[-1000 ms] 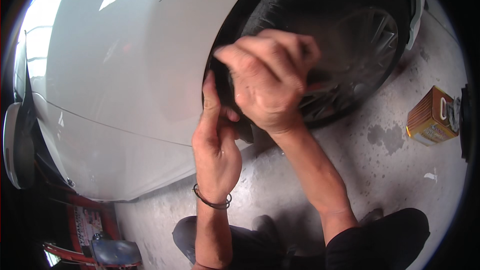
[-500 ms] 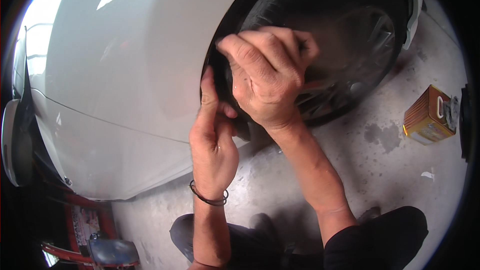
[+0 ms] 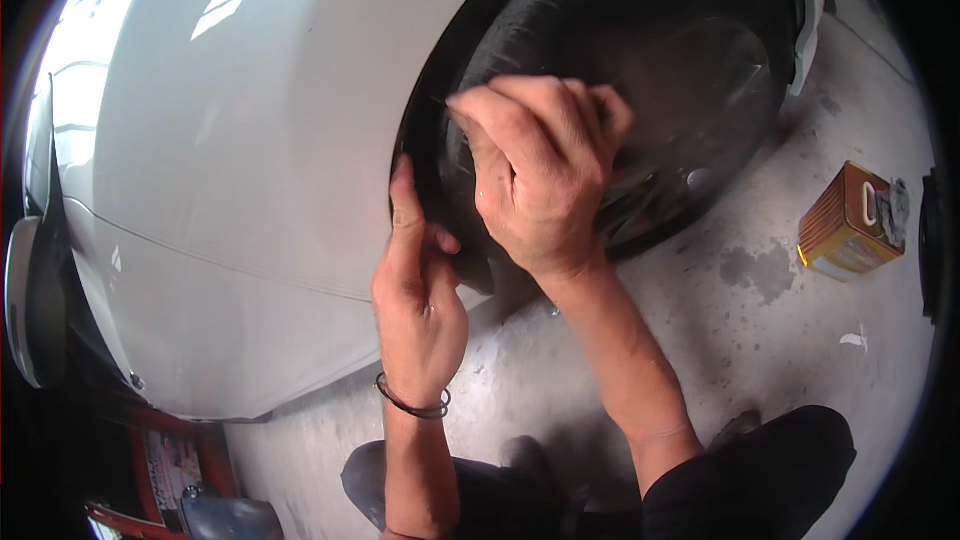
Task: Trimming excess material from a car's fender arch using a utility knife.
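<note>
Beside me is a pale car body panel (image 3: 270, 140), its dark wheel-arch edge (image 3: 412, 130) curving around a tyre (image 3: 510, 40). My left hand (image 3: 422, 315) is at the lower part of this edge. One finger lies up along it, and other fingers bend into the arch, partly hidden. To its right and higher, my right hand (image 3: 545, 165) is closed in front of the tyre, thumb and forefinger pinched near the edge. Whatever is in the pinch is hidden or too small to make out. The wheel (image 3: 690, 130) behind it is dim and blurred.
A yellow-brown metal tin (image 3: 850, 225) with a handle and a grey lump on top stands on the concrete floor (image 3: 720, 350) at the right. The car's side mirror (image 3: 25, 300) juts out at far left. A red frame and dark rounded object (image 3: 230, 518) sit lower left.
My left hand has slid slightly down and left along the arch edge. The right hand's fingertips sit a little lower and farther from the panel. The whole view has shifted slightly.
</note>
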The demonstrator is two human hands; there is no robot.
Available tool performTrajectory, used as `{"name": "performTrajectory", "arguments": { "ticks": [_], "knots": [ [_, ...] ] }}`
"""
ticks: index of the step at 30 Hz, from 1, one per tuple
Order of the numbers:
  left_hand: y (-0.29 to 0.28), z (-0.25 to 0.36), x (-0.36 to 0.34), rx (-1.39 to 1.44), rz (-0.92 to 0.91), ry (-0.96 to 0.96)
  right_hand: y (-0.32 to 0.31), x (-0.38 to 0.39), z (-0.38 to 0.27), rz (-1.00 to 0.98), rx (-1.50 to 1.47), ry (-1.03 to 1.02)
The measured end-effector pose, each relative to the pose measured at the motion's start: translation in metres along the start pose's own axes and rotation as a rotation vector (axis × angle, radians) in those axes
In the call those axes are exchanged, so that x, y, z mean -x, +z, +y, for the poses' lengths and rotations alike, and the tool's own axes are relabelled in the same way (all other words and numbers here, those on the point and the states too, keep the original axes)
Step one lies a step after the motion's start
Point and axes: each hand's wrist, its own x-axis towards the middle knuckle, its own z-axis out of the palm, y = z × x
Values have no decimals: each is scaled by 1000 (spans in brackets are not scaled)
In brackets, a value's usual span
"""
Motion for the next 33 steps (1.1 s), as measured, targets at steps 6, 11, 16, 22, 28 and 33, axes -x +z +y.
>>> {"name": "performTrajectory", "arguments": {
  "ticks": [6, 11, 16, 22, 28, 33],
  "knots": [
    [21, 0, -3, 87, 56, -37, -3, -16, 15, 57, 5, 59],
    [25, 2, -10, -3, 89, 19, 8, -39, 24, 179, -57, 115],
    [22, 4, -10, -67, 97, 7, 14, -43, 25, 206, -4, 162],
    [12, 2, -10, -68, 83, 20, 21, -42, 23, 260, -33, 132],
    [13, 4, -11, -104, 62, 28, 23, -42, 31, 279, 1, 110],
    [9, 7, -10, -69, 39, 2, 26, -40, 33, 301, -9, 107]
  ]
}}
